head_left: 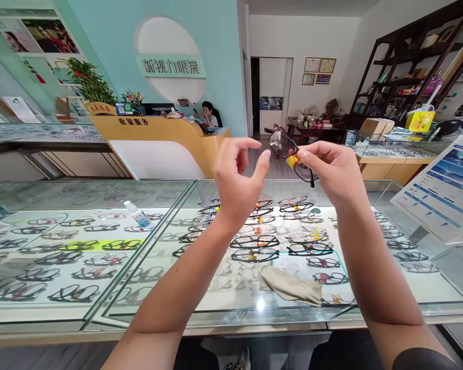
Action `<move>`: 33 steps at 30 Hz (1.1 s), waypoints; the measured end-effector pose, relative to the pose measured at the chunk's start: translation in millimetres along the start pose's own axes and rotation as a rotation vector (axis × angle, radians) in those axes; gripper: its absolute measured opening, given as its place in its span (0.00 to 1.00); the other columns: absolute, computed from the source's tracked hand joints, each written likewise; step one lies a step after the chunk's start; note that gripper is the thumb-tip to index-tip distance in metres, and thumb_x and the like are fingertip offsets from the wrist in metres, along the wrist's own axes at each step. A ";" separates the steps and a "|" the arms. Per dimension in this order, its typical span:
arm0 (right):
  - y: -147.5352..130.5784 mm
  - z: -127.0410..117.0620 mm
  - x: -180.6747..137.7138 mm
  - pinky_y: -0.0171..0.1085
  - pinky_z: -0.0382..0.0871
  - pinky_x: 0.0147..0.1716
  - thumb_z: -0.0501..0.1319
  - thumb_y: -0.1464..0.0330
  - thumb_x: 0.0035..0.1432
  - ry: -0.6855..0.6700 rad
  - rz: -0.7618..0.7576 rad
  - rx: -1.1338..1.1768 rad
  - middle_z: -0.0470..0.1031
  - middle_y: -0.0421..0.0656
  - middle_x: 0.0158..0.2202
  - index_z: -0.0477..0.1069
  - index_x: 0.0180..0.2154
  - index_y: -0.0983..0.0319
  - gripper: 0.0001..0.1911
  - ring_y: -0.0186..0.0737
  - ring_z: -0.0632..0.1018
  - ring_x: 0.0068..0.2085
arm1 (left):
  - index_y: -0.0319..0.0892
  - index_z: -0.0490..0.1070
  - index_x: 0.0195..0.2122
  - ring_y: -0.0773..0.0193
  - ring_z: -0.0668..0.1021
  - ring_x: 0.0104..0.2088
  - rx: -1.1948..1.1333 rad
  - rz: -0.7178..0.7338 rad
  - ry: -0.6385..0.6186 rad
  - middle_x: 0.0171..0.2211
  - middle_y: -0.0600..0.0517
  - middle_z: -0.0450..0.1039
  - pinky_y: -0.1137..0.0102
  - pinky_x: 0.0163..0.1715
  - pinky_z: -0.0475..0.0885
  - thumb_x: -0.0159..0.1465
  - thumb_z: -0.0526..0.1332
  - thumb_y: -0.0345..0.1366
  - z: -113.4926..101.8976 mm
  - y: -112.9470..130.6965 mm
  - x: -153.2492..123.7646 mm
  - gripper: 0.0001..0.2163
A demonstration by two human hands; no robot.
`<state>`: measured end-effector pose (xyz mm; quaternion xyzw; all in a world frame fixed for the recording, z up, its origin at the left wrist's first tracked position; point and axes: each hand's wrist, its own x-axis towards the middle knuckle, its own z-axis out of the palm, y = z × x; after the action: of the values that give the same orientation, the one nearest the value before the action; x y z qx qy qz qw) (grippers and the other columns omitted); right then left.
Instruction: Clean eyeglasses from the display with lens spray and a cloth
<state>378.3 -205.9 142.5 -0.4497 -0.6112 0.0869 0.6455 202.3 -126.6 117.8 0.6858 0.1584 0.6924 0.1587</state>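
Observation:
Raised over the glass display case (165,303), my right hand (334,169) pinches a pair of dark-framed glasses (283,144) with a yellow tag on it. The glasses hang tilted, one lens up toward the left and the other lower right. My left hand (239,177) is just left of them, thumb and index finger apart, with nothing between them. Whether its fingertips touch the frame is hard to tell, but a gap seems to show. A beige cloth (291,285) lies crumpled on the glass top below my hands.
Rows of glasses (254,241) sit inside the case. A white spray bottle (137,216) stands on the left case, and a printed sign (443,190) leans at the right. Behind, a person (208,115) sits at the yellow counter (165,133).

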 end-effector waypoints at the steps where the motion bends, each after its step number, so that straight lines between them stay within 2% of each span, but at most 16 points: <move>1: -0.2 5.0 -2.2 0.45 0.79 0.43 0.70 0.57 0.63 0.049 -0.056 -0.047 0.86 0.44 0.36 0.82 0.36 0.59 0.12 0.44 0.84 0.39 | 0.46 0.79 0.42 0.64 0.74 0.32 -0.002 -0.063 -0.053 0.31 0.53 0.71 0.67 0.34 0.73 0.67 0.69 0.53 -0.6 5.5 -0.7 0.15; 3: -1.4 17.0 -7.9 0.50 0.79 0.51 0.69 0.60 0.65 0.155 -0.194 -0.180 0.86 0.46 0.41 0.81 0.36 0.57 0.09 0.48 0.85 0.46 | 0.45 0.82 0.36 0.66 0.71 0.28 -0.079 -0.213 -0.198 0.25 0.53 0.69 0.68 0.28 0.68 0.67 0.69 0.54 -1.3 12.7 -0.4 0.16; 5: -2.5 29.2 -14.3 0.52 0.78 0.56 0.66 0.63 0.67 0.193 -0.309 -0.329 0.86 0.47 0.45 0.81 0.36 0.56 0.06 0.51 0.84 0.52 | 0.44 0.83 0.35 0.67 0.68 0.25 -0.196 -0.359 -0.285 0.25 0.53 0.71 0.68 0.25 0.64 0.65 0.70 0.55 -1.1 14.0 1.6 0.18; 8: -2.2 42.0 -22.7 0.52 0.77 0.58 0.62 0.67 0.70 0.188 -0.361 -0.452 0.84 0.50 0.53 0.80 0.41 0.56 0.07 0.51 0.84 0.54 | 0.44 0.84 0.35 0.70 0.63 0.21 -0.341 -0.536 -0.326 0.23 0.54 0.71 0.69 0.21 0.57 0.61 0.72 0.56 1.0 7.9 4.5 0.19; 11: -2.3 45.3 -30.4 0.53 0.76 0.60 0.59 0.69 0.70 0.148 -0.354 -0.523 0.82 0.52 0.57 0.80 0.47 0.57 0.11 0.52 0.82 0.58 | 0.44 0.84 0.36 0.71 0.61 0.20 -0.397 -0.600 -0.320 0.23 0.55 0.71 0.69 0.21 0.56 0.57 0.76 0.55 5.1 0.2 4.1 0.19; 13: -2.7 41.1 -36.3 0.53 0.74 0.62 0.59 0.69 0.70 0.119 -0.352 -0.533 0.80 0.54 0.60 0.79 0.49 0.58 0.12 0.53 0.80 0.61 | 0.43 0.83 0.35 0.70 0.62 0.21 -0.376 -0.568 -0.311 0.23 0.56 0.71 0.69 0.23 0.57 0.57 0.77 0.53 8.1 -3.2 2.3 0.18; 15: 0.1 30.4 -42.5 0.51 0.74 0.60 0.60 0.68 0.69 0.106 -0.340 -0.484 0.81 0.53 0.57 0.78 0.49 0.58 0.11 0.51 0.81 0.59 | 0.43 0.82 0.33 0.70 0.62 0.22 -0.304 -0.515 -0.317 0.21 0.57 0.68 0.69 0.24 0.57 0.59 0.75 0.51 10.5 -5.1 0.2 0.16; 16: 4.2 22.4 -45.5 0.48 0.75 0.57 0.61 0.67 0.68 0.107 -0.327 -0.441 0.82 0.52 0.53 0.77 0.47 0.58 0.09 0.49 0.82 0.55 | 0.43 0.81 0.32 0.70 0.61 0.22 -0.247 -0.483 -0.329 0.20 0.57 0.65 0.69 0.24 0.56 0.60 0.74 0.50 11.5 -5.5 -0.7 0.15; 18: 20.1 1.8 -50.9 0.40 0.77 0.42 0.61 0.65 0.69 0.170 -0.245 -0.357 0.81 0.44 0.38 0.76 0.40 0.58 0.06 0.42 0.81 0.39 | 0.43 0.78 0.31 0.69 0.61 0.22 -0.102 -0.415 -0.393 0.20 0.58 0.61 0.69 0.25 0.55 0.63 0.70 0.47 14.3 -5.4 -1.9 0.12; 20: 45.9 -21.9 -55.0 0.37 0.70 0.31 0.60 0.63 0.68 0.270 -0.152 -0.357 0.75 0.39 0.28 0.73 0.34 0.58 0.10 0.38 0.75 0.30 | 0.43 0.76 0.31 0.68 0.62 0.23 0.053 -0.349 -0.528 0.20 0.58 0.61 0.69 0.26 0.56 0.65 0.67 0.44 19.7 -4.6 -2.9 0.10; 21: 61.3 -33.3 -56.6 0.37 0.67 0.30 0.60 0.62 0.68 0.331 -0.132 -0.378 0.72 0.38 0.26 0.72 0.32 0.58 0.11 0.38 0.72 0.28 | 0.43 0.75 0.32 0.67 0.63 0.23 0.127 -0.318 -0.624 0.20 0.58 0.61 0.69 0.26 0.56 0.65 0.65 0.43 24.0 -4.2 -3.6 0.09; 23: 92.8 -52.8 -59.2 0.37 0.64 0.30 0.58 0.62 0.67 0.437 -0.104 -0.432 0.70 0.38 0.25 0.70 0.30 0.58 0.12 0.37 0.70 0.28 | 0.44 0.75 0.33 0.66 0.66 0.24 0.259 -0.246 -0.836 0.22 0.57 0.66 0.69 0.27 0.57 0.66 0.63 0.41 36.1 -4.5 -6.2 0.08; 26: 129.6 -69.7 -61.5 0.38 0.63 0.32 0.57 0.63 0.65 0.482 -0.021 -0.474 0.68 0.37 0.25 0.69 0.29 0.58 0.11 0.37 0.69 0.28 | 0.45 0.76 0.35 0.64 0.72 0.27 0.406 -0.121 -1.106 0.27 0.55 0.75 0.68 0.28 0.57 0.65 0.61 0.41 60.4 -9.7 -14.7 0.07; 30: 149.7 -74.5 -61.8 0.37 0.64 0.34 0.58 0.63 0.64 0.478 0.070 -0.458 0.70 0.36 0.25 0.69 0.29 0.58 0.10 0.37 0.70 0.29 | 0.46 0.79 0.37 0.59 0.77 0.33 0.556 -0.005 -1.383 0.35 0.51 0.82 0.67 0.30 0.59 0.64 0.61 0.38 90.7 -20.6 -34.8 0.07; 33: 153.1 -74.2 -61.4 0.38 0.65 0.37 0.58 0.62 0.63 0.445 0.127 -0.472 0.71 0.37 0.25 0.69 0.29 0.57 0.11 0.38 0.72 0.29 | 0.46 0.81 0.38 0.57 0.80 0.36 0.607 0.015 -1.509 0.40 0.48 0.84 0.67 0.31 0.62 0.63 0.62 0.37 104.9 -26.3 -50.5 0.08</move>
<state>495.1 -192.9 5.0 -0.6321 -0.4293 -0.1175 0.6343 307.8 -124.9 61.8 0.9820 0.1850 -0.0281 0.0254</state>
